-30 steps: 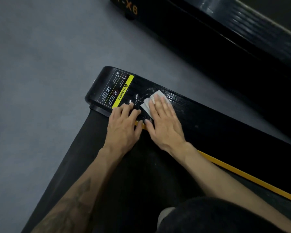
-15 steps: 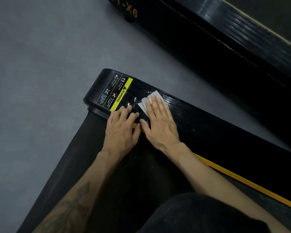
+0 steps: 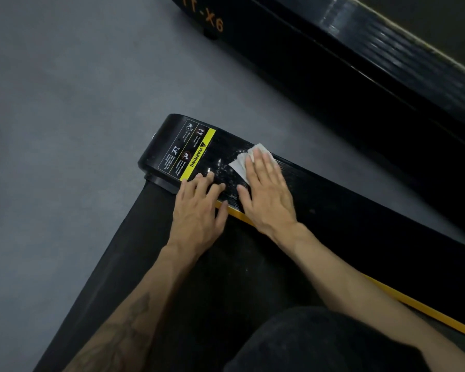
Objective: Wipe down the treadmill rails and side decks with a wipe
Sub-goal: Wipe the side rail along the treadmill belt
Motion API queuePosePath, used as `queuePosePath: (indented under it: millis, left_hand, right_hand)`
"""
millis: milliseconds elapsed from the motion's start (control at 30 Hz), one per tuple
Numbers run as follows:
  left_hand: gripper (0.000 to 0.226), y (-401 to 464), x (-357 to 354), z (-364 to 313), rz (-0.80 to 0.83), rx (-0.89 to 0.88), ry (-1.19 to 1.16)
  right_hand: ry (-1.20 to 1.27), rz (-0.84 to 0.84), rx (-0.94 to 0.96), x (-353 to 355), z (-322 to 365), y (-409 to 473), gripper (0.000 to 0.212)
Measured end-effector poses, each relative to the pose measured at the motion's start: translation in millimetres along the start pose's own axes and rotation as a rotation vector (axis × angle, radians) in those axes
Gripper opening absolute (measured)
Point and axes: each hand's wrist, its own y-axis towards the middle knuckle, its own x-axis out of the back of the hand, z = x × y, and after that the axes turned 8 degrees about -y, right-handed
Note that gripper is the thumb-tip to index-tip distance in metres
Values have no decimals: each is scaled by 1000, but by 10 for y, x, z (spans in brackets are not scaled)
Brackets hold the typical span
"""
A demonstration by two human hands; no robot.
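White wipe [image 3: 242, 163] lies flat under my right hand [image 3: 269, 196], fingers straight, pressing it onto the black side deck [image 3: 346, 210] near its end corner; my left hand [image 3: 199, 213] rests flat beside the warning label [image 3: 189, 153].

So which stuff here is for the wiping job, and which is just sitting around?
For the job:
- white wipe, pressed flat under the right hand
- black side deck
- left hand, resting at the deck's edge

Just there:
- warning sticker
- second treadmill
- grey floor
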Motion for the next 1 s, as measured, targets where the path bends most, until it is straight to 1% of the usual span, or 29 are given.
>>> queuePosePath:
  millis: [33, 133, 200, 300, 433, 500, 567, 633, 700, 800, 933, 1000]
  left_hand:
    - [44, -4, -7, 3, -3, -3, -5]
    - [44, 0, -6, 17, 1, -4, -3]
    - [44, 4, 6, 9, 5, 5, -6]
    - [44, -2, 20, -14, 2, 11, -20]
    - [44, -12, 17, -40, -6, 25, -31]
    - [43, -13, 16, -51, -17, 26, -35]
    - [44, -23, 15, -47, -24, 19, -33]
    - [45, -30, 21, -27, -16, 5, -27]
    - [46, -29, 39, -11, -5, 1, -24]
    - [46, -23, 50, -16, -4, 5, -26]
    - [46, -21, 43, -8, -3, 2, -32]
    - [45, -16, 55, -6, 3, 1, -44]
  right_hand:
    - [17, 6, 28, -4, 8, -50, 71]
    - [18, 2, 196, -9, -169, -284, 69]
    - [-21, 6, 233, -23, -362, -368, 66]
    - [-13, 2, 141, -5, -450, -281, 66]
    - [31, 4, -5, 36, -157, 58, 71]
    - [54, 16, -9, 56, -3, 138, 73]
    - [43, 24, 84, 60, 22, 45, 73]
    - [20, 19, 202, 34, -99, -147, 69]
    - [6, 22, 249, -2, -276, -285, 67]
    - [-3, 18, 183, -2, -396, -232, 67]
    - [45, 15, 33, 62, -163, 104, 72]
    - [47, 28, 7, 68, -40, 182, 73]
